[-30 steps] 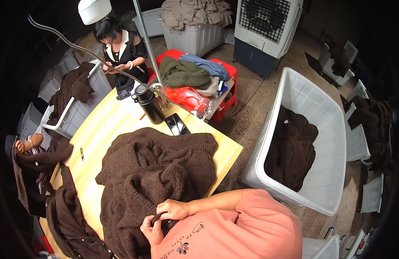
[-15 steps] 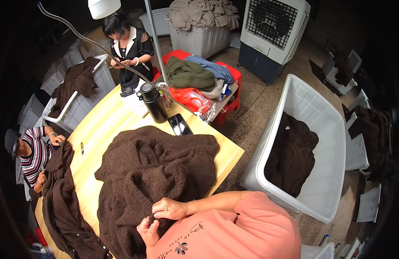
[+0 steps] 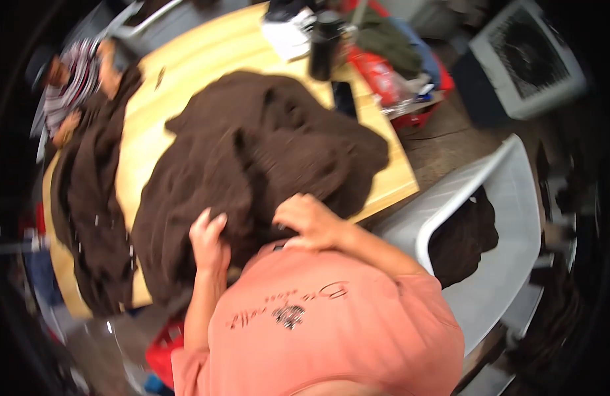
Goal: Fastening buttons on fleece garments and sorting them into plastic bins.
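Observation:
A large dark brown fleece garment [image 3: 212,165] lies heaped over the wooden table in front of me. My left hand [image 3: 210,239] is at the garment's near side, thumb and forefinger parted with nothing visible between them. To its right, my right hand [image 3: 307,221] hovers over or rests on the cloth near my shirt, its fingers bent but spread from the thumb. Motion blurs both hands, so whether they touch the fabric is unclear.
Another brown garment with small light dots [image 3: 93,198] lies at the table's left, handled by a person in a striped top [image 3: 77,79]. A dark flask [image 3: 324,49] and a phone [image 3: 343,98] stand beyond the heap. A light grey bin [image 3: 509,218] holding brown cloth is at right.
The view has swung, and the scene sits differently in the picture. My hands, earlier together pinching at the cloth's near edge, have come apart and let go.

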Available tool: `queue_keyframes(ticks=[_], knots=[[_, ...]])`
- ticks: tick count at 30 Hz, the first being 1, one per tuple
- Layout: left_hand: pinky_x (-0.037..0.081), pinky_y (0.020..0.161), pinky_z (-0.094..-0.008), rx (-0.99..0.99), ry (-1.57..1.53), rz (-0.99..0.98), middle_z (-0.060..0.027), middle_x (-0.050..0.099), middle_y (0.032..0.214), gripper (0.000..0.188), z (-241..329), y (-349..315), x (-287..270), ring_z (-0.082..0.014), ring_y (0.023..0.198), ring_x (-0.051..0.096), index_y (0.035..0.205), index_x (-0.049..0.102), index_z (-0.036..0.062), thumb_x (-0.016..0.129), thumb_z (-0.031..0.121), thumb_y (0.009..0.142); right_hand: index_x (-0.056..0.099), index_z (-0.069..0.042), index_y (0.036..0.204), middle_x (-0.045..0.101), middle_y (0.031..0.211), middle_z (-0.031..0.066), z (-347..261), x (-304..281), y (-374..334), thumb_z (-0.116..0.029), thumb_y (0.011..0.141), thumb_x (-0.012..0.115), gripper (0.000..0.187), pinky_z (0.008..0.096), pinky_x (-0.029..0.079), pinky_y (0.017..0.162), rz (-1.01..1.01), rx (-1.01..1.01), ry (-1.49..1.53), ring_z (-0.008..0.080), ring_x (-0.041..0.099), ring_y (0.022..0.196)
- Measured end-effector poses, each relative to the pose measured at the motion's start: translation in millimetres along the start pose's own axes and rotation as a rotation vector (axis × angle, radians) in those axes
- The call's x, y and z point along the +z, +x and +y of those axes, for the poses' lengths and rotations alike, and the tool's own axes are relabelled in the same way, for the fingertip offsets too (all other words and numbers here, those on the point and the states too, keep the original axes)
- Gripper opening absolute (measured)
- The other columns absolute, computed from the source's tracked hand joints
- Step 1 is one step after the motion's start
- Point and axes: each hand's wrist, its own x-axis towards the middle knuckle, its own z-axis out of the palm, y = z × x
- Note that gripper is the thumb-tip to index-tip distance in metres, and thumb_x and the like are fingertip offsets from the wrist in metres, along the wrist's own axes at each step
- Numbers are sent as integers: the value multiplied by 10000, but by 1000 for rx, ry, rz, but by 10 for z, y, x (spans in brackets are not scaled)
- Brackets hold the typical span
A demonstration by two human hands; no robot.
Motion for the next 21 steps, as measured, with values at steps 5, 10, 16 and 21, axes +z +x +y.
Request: queue_keyframes(ticks=[5,10,16,21], knots=[[500,769,-310,54,-117,43,-135,628,946,187,-26,20,-31,-193,821,616,946,570,-65,484,-22,785,528,-39,1020,524,1039,106,154,82,-15,-78,553,729,510,380,388,833,40,42,-186,282,492,986],[504,767,-307,65,-204,23,-132,634,935,190,-60,-95,-138,-190,802,622,949,571,-61,478,-40,785,566,2,960,554,940,129,209,226,25,48,606,637,363,375,420,820,379,122,-146,300,528,881],[502,775,-309,101,-236,74,-133,637,941,182,-49,-131,-121,-193,816,624,943,578,-50,480,-42,791,629,-74,982,586,794,95,260,4,-107,13,673,595,323,350,439,655,443,306,-412,245,565,715],[499,749,-284,164,-150,31,-102,638,896,137,7,-80,31,-153,787,613,916,582,-38,533,-39,789,605,9,917,608,806,133,-164,-347,41,69,626,563,300,354,459,599,468,-196,-179,257,571,643]])
